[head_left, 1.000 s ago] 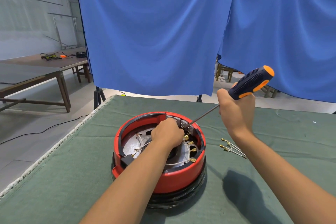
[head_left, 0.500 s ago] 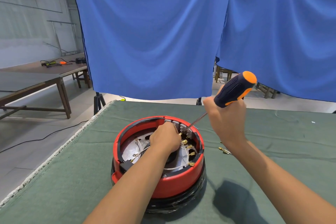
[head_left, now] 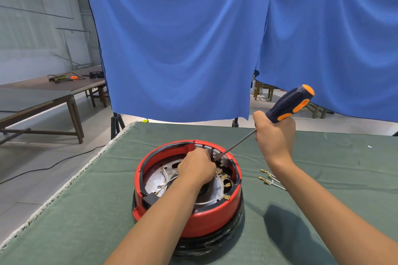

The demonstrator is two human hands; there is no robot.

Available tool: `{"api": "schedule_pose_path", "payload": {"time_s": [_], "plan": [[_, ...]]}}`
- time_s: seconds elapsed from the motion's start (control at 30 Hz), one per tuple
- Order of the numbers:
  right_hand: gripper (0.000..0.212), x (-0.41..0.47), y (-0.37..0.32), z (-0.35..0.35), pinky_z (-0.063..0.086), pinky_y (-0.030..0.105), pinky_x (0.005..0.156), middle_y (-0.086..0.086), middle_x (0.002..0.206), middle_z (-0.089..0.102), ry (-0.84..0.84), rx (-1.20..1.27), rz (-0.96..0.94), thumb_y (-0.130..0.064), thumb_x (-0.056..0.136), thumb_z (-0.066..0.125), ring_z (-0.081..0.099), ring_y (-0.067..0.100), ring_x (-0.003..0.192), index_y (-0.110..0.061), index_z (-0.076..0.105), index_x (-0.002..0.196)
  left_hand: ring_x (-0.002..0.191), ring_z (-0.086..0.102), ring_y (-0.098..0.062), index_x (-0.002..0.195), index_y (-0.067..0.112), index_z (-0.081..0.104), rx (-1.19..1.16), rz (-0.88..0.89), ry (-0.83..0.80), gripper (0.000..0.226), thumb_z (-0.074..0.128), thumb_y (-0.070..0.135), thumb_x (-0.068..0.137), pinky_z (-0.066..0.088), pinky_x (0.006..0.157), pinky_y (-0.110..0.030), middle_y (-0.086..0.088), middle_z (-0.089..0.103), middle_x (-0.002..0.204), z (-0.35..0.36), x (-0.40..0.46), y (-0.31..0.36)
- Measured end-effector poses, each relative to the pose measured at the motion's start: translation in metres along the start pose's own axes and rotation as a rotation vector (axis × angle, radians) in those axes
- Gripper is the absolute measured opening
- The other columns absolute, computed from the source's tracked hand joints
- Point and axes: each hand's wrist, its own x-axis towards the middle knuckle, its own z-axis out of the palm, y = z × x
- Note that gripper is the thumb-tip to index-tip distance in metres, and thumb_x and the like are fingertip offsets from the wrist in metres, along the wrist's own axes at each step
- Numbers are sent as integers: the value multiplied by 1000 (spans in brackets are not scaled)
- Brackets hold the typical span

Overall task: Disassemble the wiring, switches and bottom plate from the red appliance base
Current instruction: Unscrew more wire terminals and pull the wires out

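The red appliance base [head_left: 206, 221] lies upside down on the green cloth, its metal bottom plate [head_left: 157, 176] and white wires [head_left: 206, 201] exposed. My left hand [head_left: 197, 168] reaches inside with its fingers curled against the row of switches [head_left: 215, 153] at the far rim; the fingertips are hidden. My right hand [head_left: 275, 135] grips a black and orange screwdriver [head_left: 288, 104] to the right of and above the base. Its shaft slants down to the left, with the tip among the switches next to my left knuckles.
Several removed wires with brass terminals [head_left: 269, 179] lie on the green cloth [head_left: 86, 211] right of the base. The table's left edge [head_left: 71, 180] drops to the floor. Blue curtains [head_left: 183, 38] hang behind. A wooden table [head_left: 43, 90] stands far left.
The screwdriver handle swung left toward the base, then back right a little, its tip staying at the switches. My left hand stayed inside the base.
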Motion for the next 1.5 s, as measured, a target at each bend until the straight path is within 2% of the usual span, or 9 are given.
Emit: {"api": "schedule_pose_path", "payload": {"time_s": [0.2, 0.33, 0.47, 0.8, 1.0, 1.13, 1.27, 1.43, 1.5], "plan": [[28, -14, -15, -9, 32, 42, 46, 7, 50, 28, -7, 4, -141, -20, 65, 56, 29, 21, 50, -7, 31, 59, 108, 54, -26, 100, 20, 70, 54, 56, 60, 26, 51, 19, 83, 50, 85, -39, -4, 63, 112, -2, -7, -1], [25, -28, -19, -17, 26, 40, 43, 13, 50, 24, 21, 81, -186, -16, 65, 55, 25, 25, 48, -8, 31, 59, 99, 59, -26, 88, 21, 69, 43, 96, 28, 20, 51, 16, 81, 52, 81, -38, -3, 68, 98, -3, -16, 0], [25, -30, -23, -24, 22, 30, 43, -6, 46, 23, 28, 101, -229, -15, 64, 53, 23, 12, 46, -17, 30, 53, 89, 62, -21, 84, 21, 74, -17, 120, 6, 23, 52, 14, 78, 53, 75, -33, 1, 71, 87, -4, -27, -2], [27, -26, -25, -33, 24, 25, 41, -9, 43, 27, 45, 190, -223, -13, 66, 55, 25, 9, 43, -20, 33, 51, 104, 46, -17, 89, 21, 74, 127, 161, 363, 24, 53, 12, 82, 36, 65, -29, 5, 56, 95, -11, -31, 7], [25, -24, -16, -32, 26, 26, 41, -9, 42, 27, 13, 194, -170, -15, 66, 55, 27, 15, 42, -22, 38, 49, 100, 60, -24, 93, 22, 76, 143, 34, 134, 25, 53, 17, 82, 50, 76, -33, 0, 71, 98, -7, -22, 4], [28, -24, -9, -28, 29, 32, 44, -10, 42, 27, -6, 169, -150, -17, 68, 58, 28, 16, 43, -26, 40, 48, 88, 63, -26, 81, 17, 75, 71, 7, 75, 18, 58, 20, 82, 51, 72, -33, -4, 71, 84, -7, -16, 3], [33, -30, -7, -22, 29, 23, 43, -10, 42, 32, -15, 138, -252, -13, 69, 57, 28, 6, 41, -24, 34, 49, 87, 65, -23, 88, 14, 78, -39, 4, -44, 14, 65, 19, 85, 54, 80, -35, -5, 73, 90, -11, -5, 1], [31, -40, -9, -15, 30, 40, 44, 10, 45, 31, -3, 0, -436, -7, 70, 57, 30, 21, 43, -9, 32, 52, 62, 52, -12, 103, 5, 73, -69, -13, -247, 22, 67, 19, 87, 40, 50, -22, -4, 63, 79, -25, 6, 5], [32, -42, -9, -13, 30, 42, 43, 18, 45, 33, -10, -39, -472, -7, 71, 58, 32, 29, 45, -4, 32, 52, 62, 51, -12, 101, 5, 73, -93, -16, -261, 21, 67, 19, 86, 40, 50, -22, -4, 61, 77, -25, 9, 3]]}}
